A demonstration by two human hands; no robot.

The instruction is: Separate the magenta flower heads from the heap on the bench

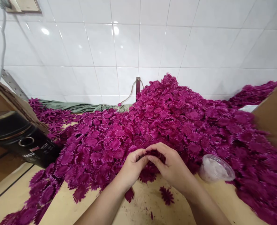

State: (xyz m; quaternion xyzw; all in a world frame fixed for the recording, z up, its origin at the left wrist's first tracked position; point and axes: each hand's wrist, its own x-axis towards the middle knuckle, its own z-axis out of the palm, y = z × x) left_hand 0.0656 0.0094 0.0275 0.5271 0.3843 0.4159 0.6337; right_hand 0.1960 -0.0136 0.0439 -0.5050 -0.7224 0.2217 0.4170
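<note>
My left hand (135,164) and my right hand (167,162) meet at the near edge of a large heap of purple-magenta artificial flower heads (152,115). Thumbs and fingertips of both hands are pinched together around a dark magenta flower piece (155,153), mostly hidden by the fingers. Below my hands, a single loose flower piece (166,196) lies on the pale yellow board (147,209). Another small petal piece (129,195) rests beside my left forearm.
To the right stands a clear plastic tub (217,168) with whitish stuff inside. A black vacuum flask (23,140) leans at the left, by a cardboard box (9,93). Another cardboard panel (273,118) is at the right. White tiled wall (161,47) closes off the back.
</note>
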